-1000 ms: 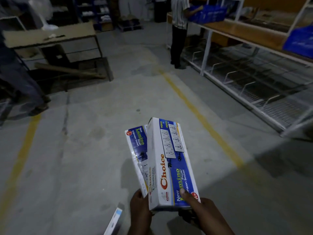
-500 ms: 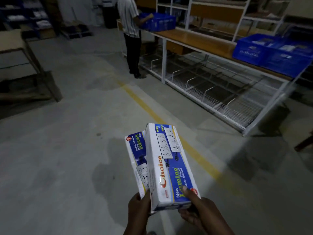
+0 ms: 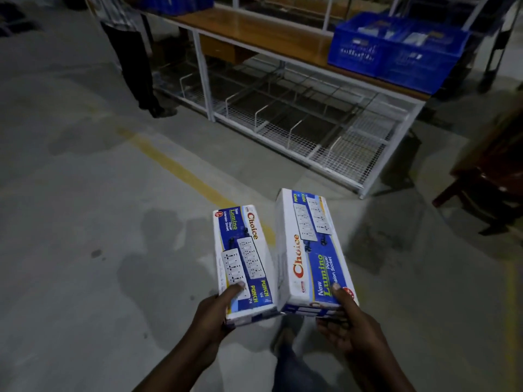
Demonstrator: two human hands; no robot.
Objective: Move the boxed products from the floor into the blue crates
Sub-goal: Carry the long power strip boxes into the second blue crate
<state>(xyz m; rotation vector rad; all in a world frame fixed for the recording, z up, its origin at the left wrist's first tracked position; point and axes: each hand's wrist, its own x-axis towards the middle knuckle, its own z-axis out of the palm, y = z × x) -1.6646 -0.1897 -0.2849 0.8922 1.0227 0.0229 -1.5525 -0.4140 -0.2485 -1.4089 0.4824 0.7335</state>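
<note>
left hand (image 3: pixel 215 315) gripping, right hand (image 3: pixel 346 323) gripping, forearms extended

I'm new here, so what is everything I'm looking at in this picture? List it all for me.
Extension socket box, left: 1, white and blue, held above the floor, print facing up.
Extension socket box, right: 1, white and blue, beside the first, reaching further forward.
Blue crates: at least 2, side by side on the bench, upper right, with items inside.
Bench: 1, wooden top on a white frame, across the top.
Wire rack: 1, white mesh with dividers, under the bench.
Floor line: 1, yellow, diagonal on grey concrete.
Other person: 1, dark trousers, standing by the bench, upper left.
Dark furniture: unclear, right edge.
Left hand: grips the left box's near end.
Right hand: grips the right box's near end.
</note>
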